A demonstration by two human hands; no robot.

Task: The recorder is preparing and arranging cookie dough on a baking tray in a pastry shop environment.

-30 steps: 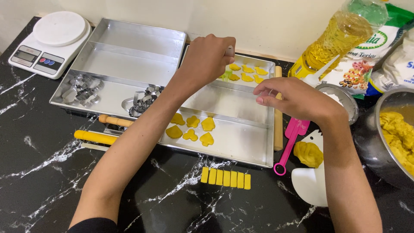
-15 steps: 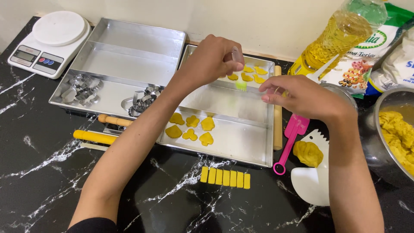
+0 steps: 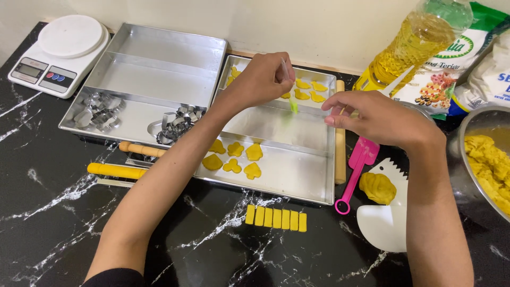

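My left hand (image 3: 263,79) reaches over the right-hand metal tray (image 3: 313,180), its fingertips pinched on a small thin metal piece (image 3: 284,66). Just below it a blurred yellow-green dough bit (image 3: 293,105) is in the air above the tray's middle. Cut yellow dough shapes lie at the tray's back (image 3: 305,90) and at its front left (image 3: 234,157). My right hand (image 3: 372,117) hovers over the tray's right rim with fingers curled together, and nothing shows in them.
A second metal tray (image 3: 154,79) on the left holds metal cookie cutters (image 3: 178,122). A kitchen scale (image 3: 61,53) stands far left. A yellow-handled tool (image 3: 114,170), yellow blocks (image 3: 276,218), pink spoon (image 3: 353,172), white scraper (image 3: 385,226) with dough ball (image 3: 377,187), dough bowl (image 3: 486,159) and oil bottle (image 3: 409,45) surround the trays.
My left hand has pulled back from the tray's rear row toward its middle, and a dough bit has come loose below it. My right hand has risen slightly.
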